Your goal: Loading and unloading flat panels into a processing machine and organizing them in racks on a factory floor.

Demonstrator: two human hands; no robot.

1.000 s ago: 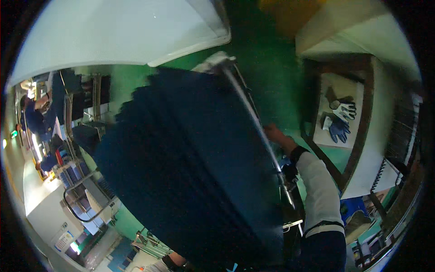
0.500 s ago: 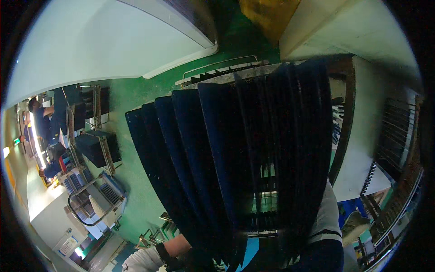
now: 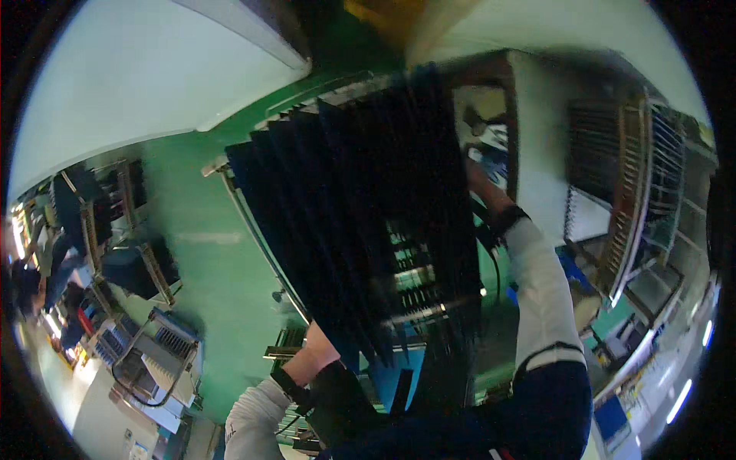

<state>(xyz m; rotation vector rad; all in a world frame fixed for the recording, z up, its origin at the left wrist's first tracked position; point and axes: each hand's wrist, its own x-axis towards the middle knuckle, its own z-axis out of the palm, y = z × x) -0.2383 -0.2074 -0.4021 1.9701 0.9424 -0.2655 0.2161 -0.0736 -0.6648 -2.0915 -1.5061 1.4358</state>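
A fan-like row of dark navy flat sheets [image 3: 345, 184] fills the middle, standing on edge side by side in a metal rack frame [image 3: 257, 230]. Slots and metal bars show between the sheets lower down. At the near left corner of the row is my left hand [image 3: 322, 346], its fingers hidden behind the sheets. My right hand [image 3: 477, 175] reaches along the row's right side, beside an opening in a pale panel; blur and shadow hide its fingers. Whether either hand grips anything does not show.
A large white panel [image 3: 146, 69] spans the far left. On the right stands another slotted rack [image 3: 629, 192]. Carts with dark sheets [image 3: 142, 268] and a slotted trolley [image 3: 157, 353] stand left on the green floor [image 3: 207, 238]. A person [image 3: 50, 276] is at the far left.
My right forearm has come up along the right side of the sheets. The row and surroundings sit further left and higher in view, and the rack's left rail now shows.
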